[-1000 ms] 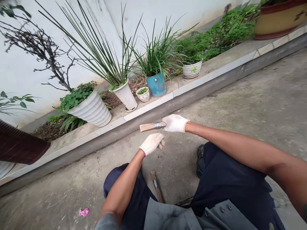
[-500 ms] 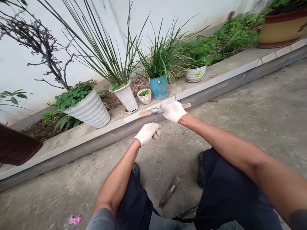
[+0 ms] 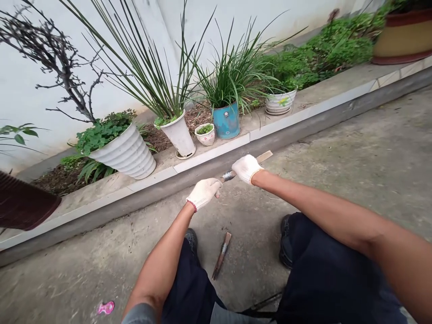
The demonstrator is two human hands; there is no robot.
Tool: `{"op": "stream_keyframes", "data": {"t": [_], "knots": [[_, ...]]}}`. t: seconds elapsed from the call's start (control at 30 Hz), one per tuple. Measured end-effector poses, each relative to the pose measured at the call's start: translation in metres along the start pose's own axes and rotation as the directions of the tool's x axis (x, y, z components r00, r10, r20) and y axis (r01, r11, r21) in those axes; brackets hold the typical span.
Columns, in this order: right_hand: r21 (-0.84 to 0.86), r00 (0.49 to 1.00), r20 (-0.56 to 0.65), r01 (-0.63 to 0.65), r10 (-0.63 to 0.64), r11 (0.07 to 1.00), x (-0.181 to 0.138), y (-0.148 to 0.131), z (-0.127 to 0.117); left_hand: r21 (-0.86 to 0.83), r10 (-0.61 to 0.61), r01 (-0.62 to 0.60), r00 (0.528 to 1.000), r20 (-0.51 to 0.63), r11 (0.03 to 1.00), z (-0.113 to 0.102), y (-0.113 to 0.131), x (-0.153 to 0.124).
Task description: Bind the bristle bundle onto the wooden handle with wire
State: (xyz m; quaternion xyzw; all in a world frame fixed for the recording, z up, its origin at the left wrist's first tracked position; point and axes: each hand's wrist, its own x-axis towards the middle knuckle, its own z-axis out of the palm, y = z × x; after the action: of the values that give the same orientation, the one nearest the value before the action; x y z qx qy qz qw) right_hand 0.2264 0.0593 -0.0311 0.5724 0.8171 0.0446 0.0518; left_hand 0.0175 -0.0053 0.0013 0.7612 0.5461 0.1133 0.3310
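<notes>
A flat wooden stick is held slantwise in front of me, low by the kerb. Silvery wire is wound tightly round its middle, just left of my right hand. That hand, in a white knitted glove, is closed round the stick. My left hand, gloved alike, closes over the stick's left end beside the winding, and its fingers hide that end. Whether it also pinches the loose wire cannot be seen. Between my feet on the concrete lies a second, darker stick with a similar wire-like band.
Beyond my hands runs a raised planter edge. On it stand a ribbed white pot, a tall white pot, a small pot, a blue pot and a low white pot. A pink object lies on the ground at lower left.
My left hand has moved up from below the stick to its left end. The stick now tilts more steeply, left end down, and sits slightly lower in view.
</notes>
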Motion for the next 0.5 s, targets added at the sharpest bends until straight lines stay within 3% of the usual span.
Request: {"op": "stream_keyframes", "data": {"t": [0.13,0.23,0.3,0.37,0.5], "knots": [[-0.053,0.985,0.073,0.158,-0.154,0.986,-0.005,-0.012,0.004,0.042,0.052,-0.050,0.997,-0.049,0.998,-0.007,-0.001,0.005],[-0.020,0.935,0.063,0.350,-0.349,0.936,-0.018,-0.017,0.002,0.020,0.052,-0.050,0.995,-0.085,0.999,-0.012,-0.009,0.006],[0.052,0.904,0.058,0.421,-0.424,0.906,-0.028,-0.018,-0.001,-0.039,0.002,-0.004,0.999,-0.050,0.999,-0.013,-0.017,0.005],[0.139,0.902,0.078,0.413,-0.425,0.900,-0.036,-0.017,-0.006,-0.090,-0.028,0.028,1.000,0.003,0.996,-0.011,-0.025,0.003],[0.264,0.955,0.095,0.247,-0.280,0.932,-0.039,-0.012,-0.017,-0.090,0.007,-0.003,0.999,0.043,0.996,-0.001,-0.027,-0.001]]}}
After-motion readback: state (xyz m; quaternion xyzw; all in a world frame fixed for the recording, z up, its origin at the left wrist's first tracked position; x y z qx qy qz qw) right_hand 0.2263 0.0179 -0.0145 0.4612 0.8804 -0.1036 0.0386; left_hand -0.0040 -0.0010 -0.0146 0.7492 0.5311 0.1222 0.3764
